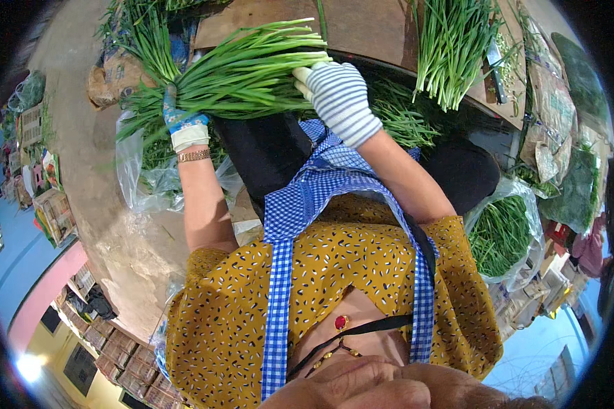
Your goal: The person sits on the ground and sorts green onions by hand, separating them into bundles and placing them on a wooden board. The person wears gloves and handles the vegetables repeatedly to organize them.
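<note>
A large bunch of green garlic chives [250, 71] lies across in front of me, its pale stem ends to the right. My left hand [181, 115], in a blue floral glove with a pale cuff, is closed around the leafy part at the left. My right hand [340, 97], in a striped knit glove, has its fingertips at the cut stem ends; the bunch partly hides how they hold. Below the right hand, more loose leaves [404, 117] lie by my lap. Another bunch of chives [453, 51] rests on the wooden board at the upper right.
A knife [497, 76] with a dark handle lies among trimmings on the wooden board [373, 25]. Clear plastic bags of greens stand at the left [130, 174] and right [506, 235]. A brown sack [112, 76] is at the upper left, and crates [56, 214] line the left side.
</note>
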`<control>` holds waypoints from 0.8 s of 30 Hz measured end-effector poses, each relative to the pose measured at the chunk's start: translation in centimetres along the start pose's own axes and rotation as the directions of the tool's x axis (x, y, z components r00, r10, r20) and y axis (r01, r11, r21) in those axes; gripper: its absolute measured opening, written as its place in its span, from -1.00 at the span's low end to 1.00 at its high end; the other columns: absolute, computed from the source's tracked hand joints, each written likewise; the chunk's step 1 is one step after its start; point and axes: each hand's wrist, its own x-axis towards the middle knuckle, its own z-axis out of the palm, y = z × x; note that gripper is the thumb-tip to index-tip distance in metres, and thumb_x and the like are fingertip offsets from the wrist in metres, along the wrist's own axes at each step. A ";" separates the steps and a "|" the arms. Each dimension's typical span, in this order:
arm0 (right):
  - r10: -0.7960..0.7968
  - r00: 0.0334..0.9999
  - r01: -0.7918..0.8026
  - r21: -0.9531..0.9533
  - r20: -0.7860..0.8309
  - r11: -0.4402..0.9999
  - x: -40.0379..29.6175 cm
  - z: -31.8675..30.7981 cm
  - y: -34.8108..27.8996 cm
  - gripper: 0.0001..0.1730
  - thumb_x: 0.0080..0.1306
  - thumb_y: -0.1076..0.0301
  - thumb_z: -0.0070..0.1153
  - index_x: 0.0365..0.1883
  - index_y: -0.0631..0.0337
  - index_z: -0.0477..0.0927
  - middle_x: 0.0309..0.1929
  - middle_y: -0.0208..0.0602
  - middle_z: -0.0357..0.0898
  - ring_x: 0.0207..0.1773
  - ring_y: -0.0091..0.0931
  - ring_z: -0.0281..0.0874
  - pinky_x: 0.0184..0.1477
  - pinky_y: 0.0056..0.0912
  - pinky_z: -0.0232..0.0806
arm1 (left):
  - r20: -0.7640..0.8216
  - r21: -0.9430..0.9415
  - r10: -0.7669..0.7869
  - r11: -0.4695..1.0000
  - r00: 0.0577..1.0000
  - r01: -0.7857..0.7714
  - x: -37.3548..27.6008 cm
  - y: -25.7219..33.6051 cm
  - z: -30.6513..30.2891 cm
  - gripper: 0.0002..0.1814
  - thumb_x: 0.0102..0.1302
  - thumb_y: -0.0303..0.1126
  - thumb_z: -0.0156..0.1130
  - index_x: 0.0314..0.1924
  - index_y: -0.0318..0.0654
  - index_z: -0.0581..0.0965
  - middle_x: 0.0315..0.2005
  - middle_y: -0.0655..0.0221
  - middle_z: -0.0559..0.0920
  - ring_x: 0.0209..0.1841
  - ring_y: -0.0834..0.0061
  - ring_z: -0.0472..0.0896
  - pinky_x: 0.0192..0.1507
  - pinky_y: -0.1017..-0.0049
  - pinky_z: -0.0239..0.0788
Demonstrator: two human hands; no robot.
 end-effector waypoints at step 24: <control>-0.100 0.948 0.141 0.118 -0.302 0.983 3.1 1.7 -1.2 -0.86 -0.05 0.29 0.09 -0.51 0.10 0.56 -0.57 -0.29 0.43 -0.43 -0.32 0.42 -0.37 -0.28 0.26 | -0.026 0.027 0.005 1.000 1.000 -0.004 0.4 0.5 -0.8 -0.63 0.12 -0.27 0.08 -0.10 -0.30 0.44 -0.10 0.20 0.49 -0.04 0.22 0.41 0.05 0.20 0.18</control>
